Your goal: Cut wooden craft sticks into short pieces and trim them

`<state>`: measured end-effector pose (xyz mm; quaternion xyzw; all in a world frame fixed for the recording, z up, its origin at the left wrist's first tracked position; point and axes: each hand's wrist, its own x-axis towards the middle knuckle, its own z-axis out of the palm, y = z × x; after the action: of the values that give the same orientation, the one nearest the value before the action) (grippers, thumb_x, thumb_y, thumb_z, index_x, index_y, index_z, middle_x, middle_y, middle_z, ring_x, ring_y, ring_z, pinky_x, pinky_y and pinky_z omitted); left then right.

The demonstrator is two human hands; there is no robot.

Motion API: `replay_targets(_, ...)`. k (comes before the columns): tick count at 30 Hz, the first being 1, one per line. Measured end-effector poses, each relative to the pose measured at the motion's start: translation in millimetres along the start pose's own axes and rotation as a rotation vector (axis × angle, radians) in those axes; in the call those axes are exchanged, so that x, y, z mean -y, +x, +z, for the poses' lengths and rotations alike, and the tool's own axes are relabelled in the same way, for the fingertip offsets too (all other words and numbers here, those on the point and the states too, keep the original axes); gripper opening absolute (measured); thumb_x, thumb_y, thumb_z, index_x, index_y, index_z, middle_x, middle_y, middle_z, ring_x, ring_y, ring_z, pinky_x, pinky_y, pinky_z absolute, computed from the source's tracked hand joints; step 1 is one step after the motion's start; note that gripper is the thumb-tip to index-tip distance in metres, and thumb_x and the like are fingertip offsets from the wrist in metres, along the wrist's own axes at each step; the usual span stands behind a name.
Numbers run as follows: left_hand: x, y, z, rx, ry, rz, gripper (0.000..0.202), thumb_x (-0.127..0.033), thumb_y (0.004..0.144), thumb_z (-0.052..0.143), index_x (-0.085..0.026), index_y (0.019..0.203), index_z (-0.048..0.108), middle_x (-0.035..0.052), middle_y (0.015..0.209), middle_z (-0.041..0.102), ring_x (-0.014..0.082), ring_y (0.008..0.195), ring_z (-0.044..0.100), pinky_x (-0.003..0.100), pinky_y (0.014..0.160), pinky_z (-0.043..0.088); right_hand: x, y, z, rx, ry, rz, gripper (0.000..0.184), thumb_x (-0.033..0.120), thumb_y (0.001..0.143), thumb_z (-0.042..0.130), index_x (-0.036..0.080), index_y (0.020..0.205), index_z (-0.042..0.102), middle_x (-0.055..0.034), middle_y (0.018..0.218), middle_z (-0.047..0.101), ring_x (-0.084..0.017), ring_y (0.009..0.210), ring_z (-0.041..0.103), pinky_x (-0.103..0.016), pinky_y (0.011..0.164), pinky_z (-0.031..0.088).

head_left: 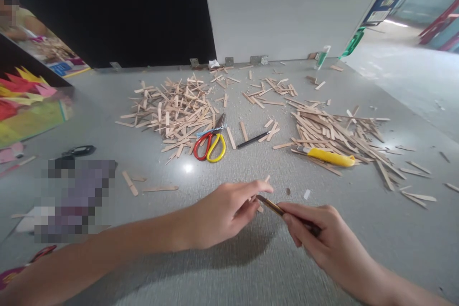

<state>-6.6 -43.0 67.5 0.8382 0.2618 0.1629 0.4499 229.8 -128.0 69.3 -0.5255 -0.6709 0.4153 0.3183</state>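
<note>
Near the front middle of the table, my left hand point(233, 210) is closed, its fingers pinched round a small wooden craft stick point(267, 179) that is mostly hidden. In my right hand point(322, 234) is a slim, dark and gold craft knife point(273, 207), its tip touching or very close to the left fingertips. Just beyond the hands lie scissors point(216, 148) with one red and one yellow handle, a black pen point(253, 140) and a yellow box cutter point(332, 157).
A heap of cut craft sticks point(175, 110) covers the back left, with longer sticks point(330, 129) at the right. A black and white upright panel point(287, 9) bounds the table's back. A blurred purple object point(79, 201) and colourful paper point(28, 110) lie left. A person's arm point(34, 26) shows far left.
</note>
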Motion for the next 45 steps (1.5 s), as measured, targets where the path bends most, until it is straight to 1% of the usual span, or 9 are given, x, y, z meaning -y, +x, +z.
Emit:
replay_targets(7, -5, 5, 2.7, -0.067, -0.157, -0.176, 0.023, -0.024, 0.099, 0.062, -0.021, 0.121, 0.066, -0.0101, 0.070, 0.051, 0.0069, 0.054, 0.047, 0.020, 0.058, 0.040, -5, 1, 3, -0.080, -0.165, -0.125, 0.035, 0.031, 0.110, 0.053, 0.016, 0.093, 0.080, 0.0028, 0.059, 0.058, -0.009, 0.049, 0.040, -0.021, 0.044, 0.036)
replay_targets(11, -3, 8, 3.6, 0.010, -0.358, -0.334, 0.022, -0.028, 0.096, 0.065, -0.022, 0.117, 0.064, -0.0097, 0.072, 0.054, 0.0077, 0.049, 0.054, 0.019, 0.051, 0.044, -6, -1, 2, -0.084, -0.239, -0.190, 0.038, 0.031, 0.113, 0.051, 0.017, 0.095, 0.081, 0.0013, 0.062, 0.065, -0.009, 0.048, 0.047, -0.020, 0.045, 0.043)
replay_targets(15, -2, 10, 2.8, 0.033, -0.434, -0.405, 0.025, -0.029, 0.095, 0.066, -0.021, 0.118, 0.065, -0.0095, 0.067, 0.057, 0.0091, 0.047, 0.056, 0.021, 0.051, 0.047, -11, -3, 4, -0.125, -0.326, -0.294, 0.037, 0.029, 0.116, 0.046, 0.016, 0.110, 0.080, -0.0019, 0.069, 0.074, -0.010, 0.048, 0.058, -0.022, 0.049, 0.051)
replay_targets(19, -2, 11, 1.8, 0.054, -0.376, -0.440, 0.028, -0.025, 0.093, 0.066, -0.019, 0.120, 0.068, -0.0109, 0.055, 0.052, 0.0116, 0.047, 0.056, 0.021, 0.053, 0.043, -20, -5, 6, -0.158, -0.496, -0.432, 0.035, 0.025, 0.118, 0.041, 0.013, 0.124, 0.074, -0.0021, 0.073, 0.074, -0.010, 0.049, 0.061, -0.023, 0.047, 0.046)
replay_targets(25, 13, 11, 9.0, 0.024, -0.174, -0.280, 0.045, -0.012, 0.086, 0.063, -0.019, 0.129, 0.075, -0.0083, 0.062, 0.054, 0.0099, 0.053, 0.045, 0.020, 0.054, 0.036, -25, -6, 4, -0.123, -0.711, -0.534, 0.031, 0.014, 0.117, 0.039, 0.009, 0.133, 0.065, 0.0042, 0.067, 0.063, -0.009, 0.045, 0.053, -0.026, 0.043, 0.036)
replay_targets(29, 17, 9, 13.9, -0.002, -0.037, -0.219, 0.049, -0.008, 0.087, 0.058, -0.019, 0.131, 0.078, -0.0052, 0.065, 0.058, 0.0112, 0.055, 0.045, 0.021, 0.056, 0.037, -22, -6, -1, -0.048, -0.831, -0.642, 0.044, 0.001, 0.107, 0.038, 0.004, 0.147, 0.054, 0.0021, 0.072, 0.065, -0.012, 0.049, 0.055, -0.027, 0.043, 0.041)
replay_targets(33, 14, 9, 11.9, 0.012, 0.047, -0.194, 0.052, -0.006, 0.085, 0.057, -0.019, 0.130, 0.079, -0.0038, 0.068, 0.064, 0.0118, 0.057, 0.050, 0.022, 0.058, 0.038, -19, -6, -1, -0.052, -0.933, -0.710, 0.047, -0.004, 0.103, 0.036, -0.003, 0.147, 0.053, -0.0005, 0.074, 0.066, -0.015, 0.054, 0.061, -0.030, 0.044, 0.047)
replay_targets(41, 12, 10, 4.4, 0.126, -0.282, -0.356, 0.051, -0.014, 0.094, 0.061, -0.018, 0.144, 0.071, -0.0068, 0.059, 0.061, 0.0147, 0.054, 0.062, 0.023, 0.060, 0.047, -11, -6, -1, -0.069, -1.115, -0.742, 0.044, -0.003, 0.106, 0.032, -0.002, 0.134, 0.065, -0.0035, 0.077, 0.069, -0.014, 0.058, 0.065, -0.030, 0.047, 0.050)
replay_targets(45, 12, 12, 4.4, 0.127, -0.309, -0.344, 0.053, -0.019, 0.095, 0.069, -0.018, 0.148, 0.069, -0.0064, 0.060, 0.063, 0.0155, 0.057, 0.063, 0.024, 0.061, 0.047, -10, -5, 0, -0.140, -1.206, -0.780, 0.041, -0.006, 0.104, 0.035, -0.003, 0.124, 0.070, -0.0054, 0.076, 0.072, -0.016, 0.062, 0.067, -0.031, 0.052, 0.054)
